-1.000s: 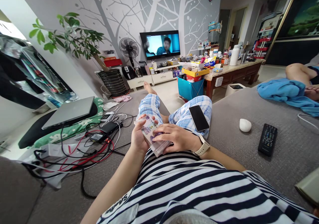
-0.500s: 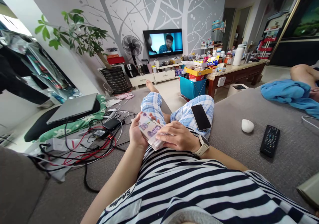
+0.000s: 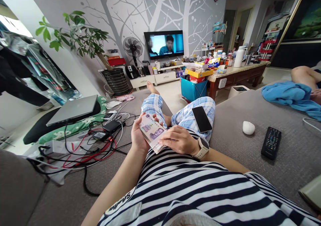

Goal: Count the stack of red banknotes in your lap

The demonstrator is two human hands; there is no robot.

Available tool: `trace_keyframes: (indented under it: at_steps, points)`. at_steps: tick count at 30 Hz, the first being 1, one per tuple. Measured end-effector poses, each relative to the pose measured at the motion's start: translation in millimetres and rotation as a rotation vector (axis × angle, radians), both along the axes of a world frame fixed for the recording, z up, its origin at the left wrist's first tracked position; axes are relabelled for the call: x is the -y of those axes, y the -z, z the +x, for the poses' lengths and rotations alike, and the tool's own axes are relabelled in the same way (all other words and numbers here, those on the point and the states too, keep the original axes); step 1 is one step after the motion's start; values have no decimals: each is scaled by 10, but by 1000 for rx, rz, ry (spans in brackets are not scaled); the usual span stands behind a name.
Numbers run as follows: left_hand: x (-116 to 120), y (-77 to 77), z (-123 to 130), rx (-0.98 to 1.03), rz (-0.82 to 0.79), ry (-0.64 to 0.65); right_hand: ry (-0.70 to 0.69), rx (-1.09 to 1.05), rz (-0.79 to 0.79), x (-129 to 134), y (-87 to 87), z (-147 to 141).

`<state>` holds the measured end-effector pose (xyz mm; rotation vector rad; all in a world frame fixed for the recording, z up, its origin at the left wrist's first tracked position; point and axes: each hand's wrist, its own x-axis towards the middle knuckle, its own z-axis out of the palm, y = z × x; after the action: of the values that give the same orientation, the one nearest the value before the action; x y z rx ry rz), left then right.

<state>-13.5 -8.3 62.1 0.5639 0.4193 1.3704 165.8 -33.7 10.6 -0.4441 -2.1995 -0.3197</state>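
Observation:
A stack of banknotes (image 3: 151, 129) lies across my left hand (image 3: 139, 135), which is closed around its far and left edges. The top note is purple, with a 5 and a portrait on it. My right hand (image 3: 177, 139) has its fingers bent over the near right end of the stack, pinching the notes there; its thumb is hidden. A watch (image 3: 202, 149) with a pale strap is on my right wrist. On my right thigh, beside that hand, rests a black-screened phone (image 3: 202, 119).
Tangled cables (image 3: 100, 149) and a closed laptop (image 3: 72, 110) lie on the sofa at left. At right are a white mouse (image 3: 248, 128), a remote control (image 3: 271, 143), a blue cloth (image 3: 288, 93) and another person's bent leg (image 3: 304, 77). A cluttered table (image 3: 233, 72) stands ahead.
My right fingers have shifted slightly on the near end of the stack, and more of the top note's portrait shows. My left hand keeps its hold.

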Motion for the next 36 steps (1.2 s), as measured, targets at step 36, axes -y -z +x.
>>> trace_keyframes:
  at_steps: [36]
  points:
    - [40, 132, 77, -132, -160, 98, 42, 35, -193, 5, -157, 32]
